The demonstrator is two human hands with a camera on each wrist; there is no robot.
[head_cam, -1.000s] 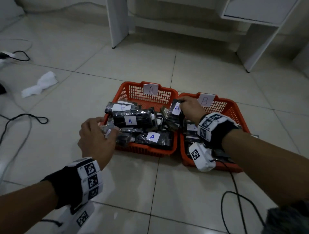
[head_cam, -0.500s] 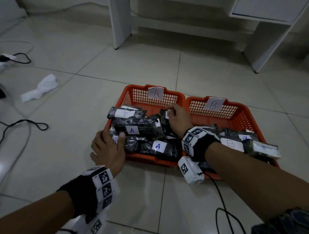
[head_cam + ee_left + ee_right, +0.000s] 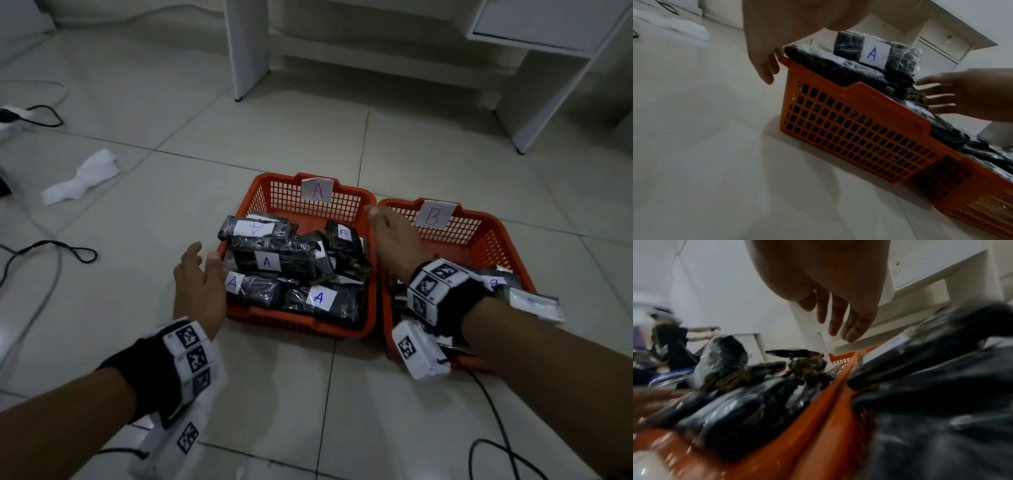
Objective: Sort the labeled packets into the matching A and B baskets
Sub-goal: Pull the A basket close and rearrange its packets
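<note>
Two orange baskets stand side by side on the tiled floor. Basket A [image 3: 342, 330] on the left is piled with black packets [image 3: 274, 262] carrying white A labels. Basket B [image 3: 507, 240] on the right holds several packets [image 3: 534, 303], partly hidden under my right forearm. My left hand [image 3: 200, 284] hovers at basket A's left rim [image 3: 869, 91] with straight fingers [image 3: 764, 71], holding nothing. My right hand [image 3: 390, 236] is spread above the seam between the baskets, fingers [image 3: 838, 318] straight and empty.
A crumpled white cloth [image 3: 82, 178] lies on the floor at left. Black cables [image 3: 51, 248] loop at far left and another cable [image 3: 493, 428] trails at lower right. White furniture legs [image 3: 246, 48] stand behind the baskets.
My right hand let go of the A packet it held over basket A and lifted back toward the seam. My left hand came off the front-left packet and opened beside the rim.
</note>
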